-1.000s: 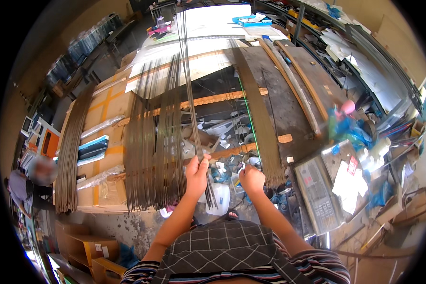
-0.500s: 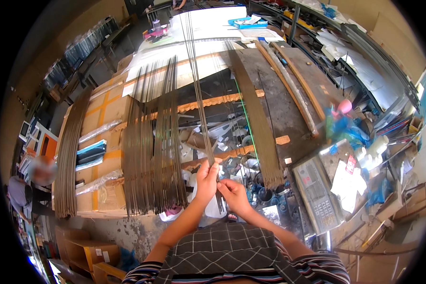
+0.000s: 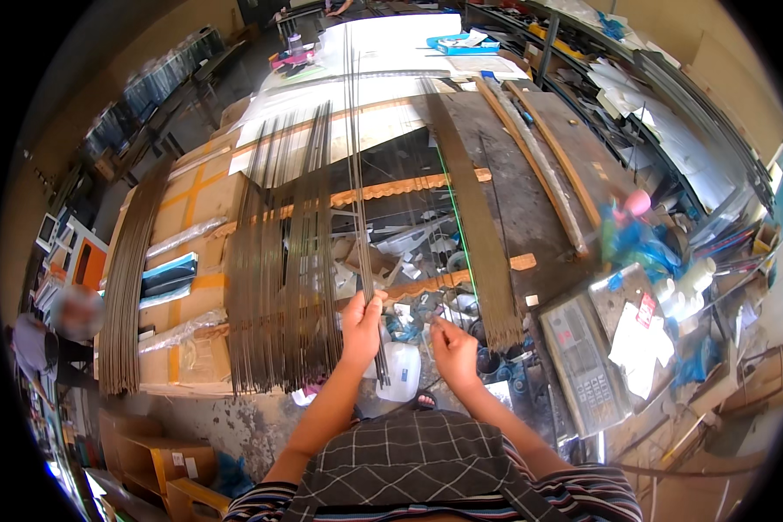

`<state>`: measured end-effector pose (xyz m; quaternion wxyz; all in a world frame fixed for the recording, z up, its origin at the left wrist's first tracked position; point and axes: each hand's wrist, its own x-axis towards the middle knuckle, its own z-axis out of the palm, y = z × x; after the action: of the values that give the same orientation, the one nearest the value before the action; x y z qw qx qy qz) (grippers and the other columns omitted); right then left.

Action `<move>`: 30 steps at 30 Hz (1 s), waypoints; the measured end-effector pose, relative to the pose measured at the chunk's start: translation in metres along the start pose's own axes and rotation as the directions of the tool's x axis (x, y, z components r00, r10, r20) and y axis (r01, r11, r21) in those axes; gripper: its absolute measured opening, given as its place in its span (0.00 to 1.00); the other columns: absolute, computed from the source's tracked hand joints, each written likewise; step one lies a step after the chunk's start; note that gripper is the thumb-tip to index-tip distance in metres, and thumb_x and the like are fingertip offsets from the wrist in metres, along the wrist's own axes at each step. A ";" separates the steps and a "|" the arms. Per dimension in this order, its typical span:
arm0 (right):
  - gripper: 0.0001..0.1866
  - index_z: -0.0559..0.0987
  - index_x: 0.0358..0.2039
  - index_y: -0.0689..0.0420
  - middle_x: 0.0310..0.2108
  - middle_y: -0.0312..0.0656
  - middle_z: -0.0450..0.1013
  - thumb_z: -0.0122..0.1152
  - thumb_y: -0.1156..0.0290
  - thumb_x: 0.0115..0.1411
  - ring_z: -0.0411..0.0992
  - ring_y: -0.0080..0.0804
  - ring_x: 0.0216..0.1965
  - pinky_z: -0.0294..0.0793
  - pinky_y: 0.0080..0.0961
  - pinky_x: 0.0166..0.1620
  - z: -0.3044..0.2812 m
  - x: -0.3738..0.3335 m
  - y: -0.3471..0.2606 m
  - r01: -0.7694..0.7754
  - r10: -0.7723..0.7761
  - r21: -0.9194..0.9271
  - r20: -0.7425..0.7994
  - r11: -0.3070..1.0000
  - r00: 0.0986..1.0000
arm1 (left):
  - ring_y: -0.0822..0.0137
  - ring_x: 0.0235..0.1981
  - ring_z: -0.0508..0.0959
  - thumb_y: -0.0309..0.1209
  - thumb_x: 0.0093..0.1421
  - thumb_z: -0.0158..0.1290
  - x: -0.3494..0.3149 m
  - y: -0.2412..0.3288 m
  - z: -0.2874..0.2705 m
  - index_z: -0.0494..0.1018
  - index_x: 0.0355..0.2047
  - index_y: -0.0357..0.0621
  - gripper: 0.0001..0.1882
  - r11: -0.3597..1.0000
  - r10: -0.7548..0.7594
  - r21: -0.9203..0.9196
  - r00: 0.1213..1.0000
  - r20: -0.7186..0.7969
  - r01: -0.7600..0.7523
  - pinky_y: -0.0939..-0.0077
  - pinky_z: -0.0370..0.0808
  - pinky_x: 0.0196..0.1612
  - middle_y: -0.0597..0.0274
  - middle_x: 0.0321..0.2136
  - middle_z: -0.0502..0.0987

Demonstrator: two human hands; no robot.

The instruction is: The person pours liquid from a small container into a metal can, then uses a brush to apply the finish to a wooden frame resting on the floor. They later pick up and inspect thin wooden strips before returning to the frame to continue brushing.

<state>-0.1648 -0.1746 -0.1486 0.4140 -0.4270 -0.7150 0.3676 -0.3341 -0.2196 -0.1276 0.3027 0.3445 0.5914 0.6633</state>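
Rods (image 3: 358,209), a slim bundle, clasped in the left hand's (image 3: 361,331) closed fingers, between loose rods (image 3: 300,252) and a dense row (image 3: 478,252)! Right hand (image 3: 454,350) curled, hold unclear. Looks partway: row packed, handful not yet set down.

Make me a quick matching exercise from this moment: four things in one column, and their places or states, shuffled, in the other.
Things:
1. Left hand
2. Right hand
3. Blue tray
4. Grey keypad device

Places or states:
A. Just right of the bundle of thin dark rods, not touching it
B. At the lower right, beside loose white paper
C. Closed around the bundle
D. At the far end, by a large white sheet

Right pairs: 1-C, 2-A, 3-D, 4-B.
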 end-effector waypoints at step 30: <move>0.12 0.81 0.35 0.58 0.28 0.53 0.76 0.56 0.65 0.55 0.75 0.52 0.30 0.74 0.40 0.35 0.001 0.031 0.073 -0.087 0.079 -0.419 -0.036 0.904 0.996 | 0.83 0.18 0.62 0.28 0.63 0.46 0.000 0.008 -0.019 0.71 0.36 0.41 0.06 0.997 -0.003 -0.079 0.999 -0.038 0.000 0.86 0.58 0.21 0.75 0.18 0.63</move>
<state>-0.1525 -0.1203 -0.2048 0.3031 -0.5392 -0.7548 0.2186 -0.3494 -0.2312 -0.1209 0.3053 0.3193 0.5706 0.6922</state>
